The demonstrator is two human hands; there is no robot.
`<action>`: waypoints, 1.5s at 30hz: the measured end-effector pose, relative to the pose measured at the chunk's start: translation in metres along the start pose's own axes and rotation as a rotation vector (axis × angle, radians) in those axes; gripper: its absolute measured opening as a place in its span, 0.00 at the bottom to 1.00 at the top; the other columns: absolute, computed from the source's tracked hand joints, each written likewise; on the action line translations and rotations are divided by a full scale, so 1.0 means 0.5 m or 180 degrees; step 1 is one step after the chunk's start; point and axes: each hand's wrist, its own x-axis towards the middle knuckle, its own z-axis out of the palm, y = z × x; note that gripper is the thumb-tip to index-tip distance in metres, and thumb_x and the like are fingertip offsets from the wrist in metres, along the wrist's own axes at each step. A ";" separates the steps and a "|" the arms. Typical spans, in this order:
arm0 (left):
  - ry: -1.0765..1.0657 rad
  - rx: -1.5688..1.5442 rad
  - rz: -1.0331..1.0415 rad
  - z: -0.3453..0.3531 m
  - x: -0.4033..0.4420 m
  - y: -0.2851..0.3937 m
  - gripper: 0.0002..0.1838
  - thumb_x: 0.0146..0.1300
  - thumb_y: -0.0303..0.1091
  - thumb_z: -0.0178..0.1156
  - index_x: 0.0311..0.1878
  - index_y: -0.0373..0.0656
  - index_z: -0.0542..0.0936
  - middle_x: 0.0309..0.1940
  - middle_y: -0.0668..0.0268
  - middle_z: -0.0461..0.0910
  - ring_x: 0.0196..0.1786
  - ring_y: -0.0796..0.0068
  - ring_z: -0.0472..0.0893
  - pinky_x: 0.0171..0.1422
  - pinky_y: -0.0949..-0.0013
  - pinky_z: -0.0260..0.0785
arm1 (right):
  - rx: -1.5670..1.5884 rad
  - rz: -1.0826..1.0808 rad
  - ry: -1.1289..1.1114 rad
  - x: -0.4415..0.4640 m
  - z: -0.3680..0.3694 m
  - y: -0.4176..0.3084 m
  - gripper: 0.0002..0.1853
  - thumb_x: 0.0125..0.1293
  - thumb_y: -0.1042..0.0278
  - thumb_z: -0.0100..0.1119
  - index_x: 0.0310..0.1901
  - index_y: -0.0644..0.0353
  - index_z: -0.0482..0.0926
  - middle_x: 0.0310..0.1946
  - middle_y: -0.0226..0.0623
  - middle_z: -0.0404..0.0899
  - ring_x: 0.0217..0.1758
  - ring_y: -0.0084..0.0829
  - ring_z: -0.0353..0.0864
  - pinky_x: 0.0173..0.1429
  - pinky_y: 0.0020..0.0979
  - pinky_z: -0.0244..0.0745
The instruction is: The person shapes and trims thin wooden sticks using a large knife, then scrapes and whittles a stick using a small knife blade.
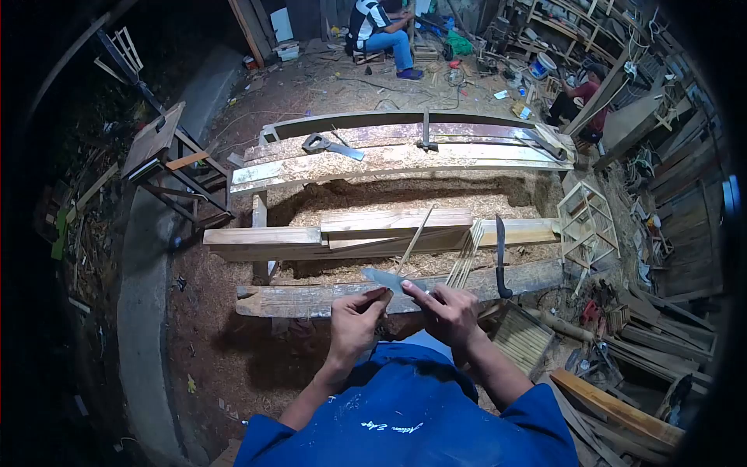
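My left hand [355,321] is closed near the lower end of a thin wooden strip [418,233], which slants up and away over the bench. In my right hand [449,309] is a knife, its wide grey blade [385,280] pointing left across the strip. The fingers of both hands are bent, and the two hands are a short way apart. Several thin strips [467,257] lean on the bench just beyond my right hand. To their right a long dark blade with a black handle [500,261] lies across the timber.
A plank bench [296,300] lies under the hands. On the farther planks [373,159] are a handsaw [331,147] and a hammer [426,132]. A hexagonal wooden frame [587,226] stands right. Two people [383,35] [587,97] sit farther off. Shavings cover the ground.
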 end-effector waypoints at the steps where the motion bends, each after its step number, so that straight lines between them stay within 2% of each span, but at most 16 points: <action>1: 0.0009 0.0053 0.0080 0.001 -0.003 0.001 0.13 0.71 0.28 0.71 0.54 0.33 0.89 0.31 0.70 0.87 0.30 0.88 0.77 0.34 0.78 0.68 | -0.0064 -0.0059 0.0074 0.000 -0.003 -0.002 0.34 0.61 0.67 0.65 0.71 0.32 0.80 0.22 0.28 0.67 0.19 0.27 0.71 0.22 0.32 0.68; 5: 0.0039 0.0155 0.0151 0.011 -0.008 0.011 0.12 0.71 0.29 0.71 0.54 0.33 0.89 0.30 0.71 0.86 0.29 0.88 0.77 0.33 0.78 0.67 | -0.0248 0.0006 -0.0026 -0.007 -0.009 -0.004 0.33 0.62 0.69 0.63 0.71 0.33 0.81 0.22 0.28 0.66 0.19 0.26 0.71 0.23 0.32 0.68; 7: -0.0002 0.0132 0.0085 0.013 -0.010 0.018 0.12 0.72 0.29 0.70 0.54 0.33 0.89 0.29 0.70 0.85 0.29 0.88 0.77 0.33 0.78 0.68 | -0.0142 -0.0044 0.0221 -0.013 -0.002 0.009 0.26 0.64 0.70 0.68 0.65 0.37 0.86 0.20 0.30 0.65 0.18 0.29 0.69 0.22 0.35 0.66; 10: -0.0174 0.0081 -0.0493 -0.011 -0.050 0.003 0.12 0.73 0.30 0.69 0.54 0.33 0.89 0.29 0.71 0.85 0.29 0.87 0.77 0.32 0.78 0.68 | -0.0225 0.1196 0.0602 -0.006 -0.063 0.110 0.23 0.67 0.76 0.63 0.63 0.53 0.86 0.23 0.37 0.72 0.23 0.36 0.75 0.29 0.36 0.70; 12: -0.0101 0.0065 -0.0369 -0.014 -0.049 0.000 0.12 0.74 0.30 0.68 0.54 0.34 0.89 0.29 0.71 0.84 0.29 0.87 0.77 0.32 0.78 0.68 | -0.0143 0.1614 0.0632 0.021 -0.107 0.116 0.21 0.69 0.78 0.61 0.63 0.58 0.86 0.24 0.39 0.76 0.25 0.38 0.77 0.32 0.36 0.71; 15: -0.0047 0.0146 -0.0187 -0.005 -0.036 0.004 0.12 0.75 0.31 0.67 0.56 0.36 0.89 0.27 0.72 0.83 0.28 0.87 0.76 0.32 0.77 0.67 | 0.0847 0.1428 0.0404 0.013 -0.099 0.111 0.19 0.75 0.75 0.60 0.65 0.62 0.83 0.32 0.44 0.86 0.31 0.28 0.81 0.36 0.35 0.74; 17: -0.0024 0.0307 -0.0019 0.001 -0.018 -0.008 0.13 0.76 0.33 0.66 0.58 0.37 0.88 0.28 0.73 0.82 0.28 0.88 0.75 0.32 0.77 0.66 | 0.1197 0.1505 0.0430 0.002 -0.060 0.074 0.25 0.71 0.72 0.67 0.70 0.55 0.80 0.42 0.53 0.88 0.37 0.39 0.89 0.43 0.38 0.81; 20: -0.0299 0.0418 -0.0026 0.002 -0.015 -0.010 0.13 0.78 0.33 0.64 0.57 0.36 0.87 0.30 0.73 0.82 0.30 0.88 0.75 0.32 0.77 0.66 | 0.1764 0.1383 0.0065 -0.017 -0.019 0.003 0.26 0.71 0.71 0.67 0.69 0.66 0.77 0.55 0.61 0.85 0.54 0.49 0.90 0.59 0.38 0.83; 23: -0.0456 0.0260 -0.0275 0.005 -0.019 -0.006 0.11 0.79 0.32 0.62 0.55 0.36 0.87 0.31 0.73 0.82 0.32 0.87 0.75 0.35 0.75 0.68 | 0.2230 0.1900 -0.0807 -0.009 -0.038 -0.052 0.36 0.72 0.74 0.66 0.79 0.63 0.64 0.49 0.63 0.85 0.51 0.54 0.90 0.53 0.39 0.82; 24: -0.0425 0.0234 -0.0235 0.005 -0.017 -0.013 0.10 0.78 0.30 0.62 0.55 0.35 0.87 0.32 0.72 0.83 0.32 0.86 0.76 0.36 0.75 0.70 | 0.2118 0.1678 -0.0611 -0.019 -0.026 -0.055 0.34 0.70 0.78 0.67 0.76 0.64 0.66 0.27 0.41 0.79 0.28 0.30 0.77 0.39 0.30 0.76; 25: -0.0398 0.0203 -0.0195 0.006 -0.017 -0.018 0.10 0.78 0.28 0.62 0.55 0.35 0.86 0.32 0.72 0.84 0.33 0.85 0.78 0.38 0.74 0.72 | 0.2114 0.1707 -0.0600 -0.025 -0.023 -0.060 0.34 0.70 0.78 0.67 0.76 0.64 0.66 0.27 0.41 0.79 0.28 0.30 0.77 0.39 0.30 0.76; 28: -0.0597 0.0424 -0.0148 -0.002 -0.017 -0.021 0.09 0.76 0.23 0.60 0.53 0.33 0.86 0.35 0.68 0.87 0.35 0.83 0.82 0.43 0.73 0.76 | 0.2114 0.1740 -0.0060 -0.044 -0.007 -0.075 0.16 0.70 0.76 0.69 0.55 0.61 0.76 0.24 0.38 0.77 0.23 0.31 0.77 0.30 0.33 0.72; 31: -0.0544 0.0487 -0.0271 -0.002 -0.037 -0.008 0.10 0.74 0.21 0.59 0.52 0.30 0.86 0.37 0.65 0.89 0.39 0.82 0.84 0.46 0.74 0.77 | 0.1698 0.1289 -0.0032 -0.054 -0.004 -0.089 0.16 0.69 0.74 0.71 0.55 0.62 0.77 0.24 0.40 0.80 0.21 0.34 0.80 0.27 0.34 0.71; 39: -0.0336 0.0652 -0.0012 -0.012 -0.070 -0.024 0.10 0.73 0.23 0.62 0.51 0.29 0.88 0.35 0.64 0.90 0.38 0.82 0.84 0.44 0.75 0.76 | 0.1163 0.1169 0.0257 -0.071 0.001 -0.120 0.10 0.65 0.72 0.71 0.47 0.61 0.84 0.33 0.44 0.87 0.30 0.40 0.89 0.33 0.36 0.82; 42: -0.0302 0.0662 -0.0092 -0.015 -0.088 0.006 0.11 0.74 0.26 0.64 0.52 0.30 0.88 0.31 0.68 0.87 0.34 0.85 0.81 0.39 0.77 0.72 | 0.1065 0.1853 0.0986 -0.083 0.004 -0.065 0.09 0.66 0.78 0.69 0.47 0.62 0.83 0.33 0.47 0.88 0.29 0.39 0.89 0.31 0.37 0.80; 45: -0.0481 0.0742 -0.0194 -0.025 -0.104 0.007 0.12 0.77 0.32 0.65 0.51 0.31 0.89 0.26 0.74 0.80 0.29 0.88 0.74 0.33 0.78 0.65 | 0.1015 0.2534 0.1080 -0.076 -0.035 -0.013 0.08 0.70 0.76 0.68 0.48 0.63 0.82 0.31 0.46 0.87 0.30 0.37 0.90 0.32 0.34 0.80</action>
